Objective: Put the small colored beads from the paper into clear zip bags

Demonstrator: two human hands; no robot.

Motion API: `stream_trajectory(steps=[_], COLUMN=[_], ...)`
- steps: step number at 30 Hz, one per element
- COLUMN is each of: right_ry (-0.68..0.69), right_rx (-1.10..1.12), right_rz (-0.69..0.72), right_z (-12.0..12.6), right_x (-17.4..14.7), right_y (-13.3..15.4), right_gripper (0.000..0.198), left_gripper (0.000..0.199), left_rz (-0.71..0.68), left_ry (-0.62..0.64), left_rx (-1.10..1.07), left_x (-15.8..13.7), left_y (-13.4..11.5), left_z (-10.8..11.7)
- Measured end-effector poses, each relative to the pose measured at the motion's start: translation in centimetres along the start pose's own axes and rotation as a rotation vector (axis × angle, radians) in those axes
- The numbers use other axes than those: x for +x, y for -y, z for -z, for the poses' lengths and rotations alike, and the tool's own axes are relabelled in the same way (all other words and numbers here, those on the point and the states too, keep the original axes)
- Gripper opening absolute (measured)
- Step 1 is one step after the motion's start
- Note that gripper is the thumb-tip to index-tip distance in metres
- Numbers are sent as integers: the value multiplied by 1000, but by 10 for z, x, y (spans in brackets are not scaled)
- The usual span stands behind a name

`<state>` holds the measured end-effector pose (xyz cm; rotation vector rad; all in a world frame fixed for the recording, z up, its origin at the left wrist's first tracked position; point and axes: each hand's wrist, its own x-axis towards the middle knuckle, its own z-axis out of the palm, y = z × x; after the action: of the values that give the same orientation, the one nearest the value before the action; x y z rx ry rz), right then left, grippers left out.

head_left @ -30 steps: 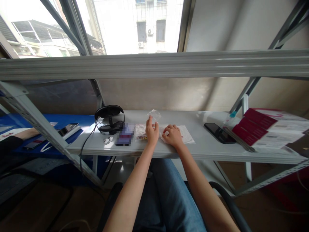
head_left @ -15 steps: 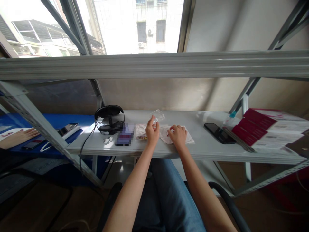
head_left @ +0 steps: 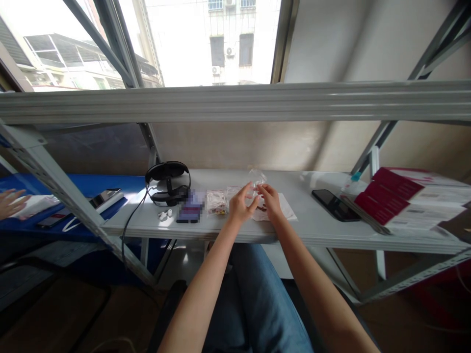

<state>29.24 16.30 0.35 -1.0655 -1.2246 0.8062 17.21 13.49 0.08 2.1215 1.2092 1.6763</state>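
My left hand [head_left: 241,203] pinches a small clear plastic bag [head_left: 258,176] that stands up above its fingertips. Right against it, the fingers of my right hand [head_left: 271,200] are pressed together at the bag's lower part; what they grip is too small to make out. Beneath both hands lies a white sheet [head_left: 289,212], partly covered, with small dark reddish pieces [head_left: 262,208] on it. To the left of my left hand, a clear packet [head_left: 216,202] with small coloured items lies flat on the shelf.
Left on the grey shelf [head_left: 301,230] are headphones [head_left: 167,184] on a stand, white earbuds [head_left: 165,214] and a blurred purple item [head_left: 190,207]. A black phone [head_left: 335,205] and red-and-white booklets [head_left: 408,196] lie right. Another person's hand [head_left: 11,202] is far left.
My right hand has risen from the white sheet to the bag. My left hand has moved right with the bag, so the two hands meet. The other person's hand has shifted left.
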Motion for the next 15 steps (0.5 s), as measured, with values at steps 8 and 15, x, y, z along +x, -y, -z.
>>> stream_trajectory(steps=[8,15], right_ry=[279,296], right_rx=[-217,-639], right_rz=[-24,169], right_z=[-19,-27], right_x=[9,8], right_y=[-11,-18], right_gripper=[28,24], left_gripper=[30,34], left_rz=[117,205], left_ry=[-472,-135], left_rx=[226,464], left_x=[8,3], left_y=[13,21], left_z=[10,-2])
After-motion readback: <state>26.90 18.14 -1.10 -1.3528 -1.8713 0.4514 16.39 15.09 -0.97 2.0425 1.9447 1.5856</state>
